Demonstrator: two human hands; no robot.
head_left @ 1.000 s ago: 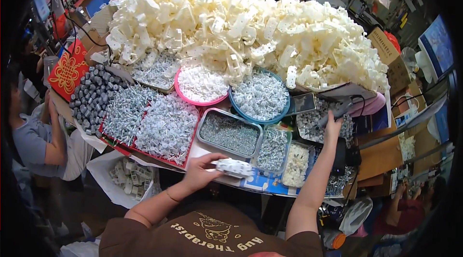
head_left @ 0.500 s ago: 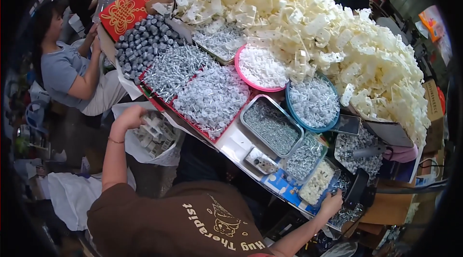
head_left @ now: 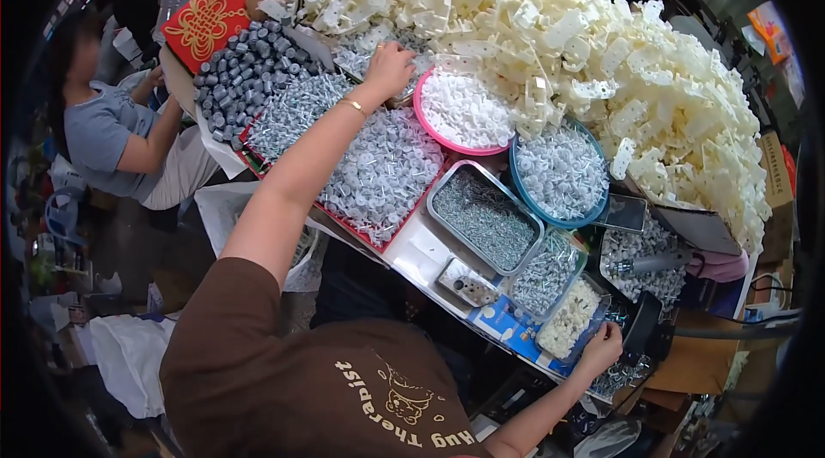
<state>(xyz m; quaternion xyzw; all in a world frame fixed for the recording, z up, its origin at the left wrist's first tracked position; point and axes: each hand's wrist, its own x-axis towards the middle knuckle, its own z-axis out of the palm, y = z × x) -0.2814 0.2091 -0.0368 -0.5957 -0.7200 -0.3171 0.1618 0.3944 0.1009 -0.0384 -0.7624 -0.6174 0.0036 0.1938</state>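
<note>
Half a second earlier the left hand hung over the white bag beside the table; it now stretches across it, fingers curled down into a tray of small grey-white plastic caps at the foot of the big heap of cream plastic brackets. The right hand stays at the near edge, curled; its grip cannot be told. 2 round bowls: pink bowl holding white caps, blue bowl holding pale pieces. 1 grey rectangular tray holds metal screws.

matt white plastic parts, shiny metal screws
</note>
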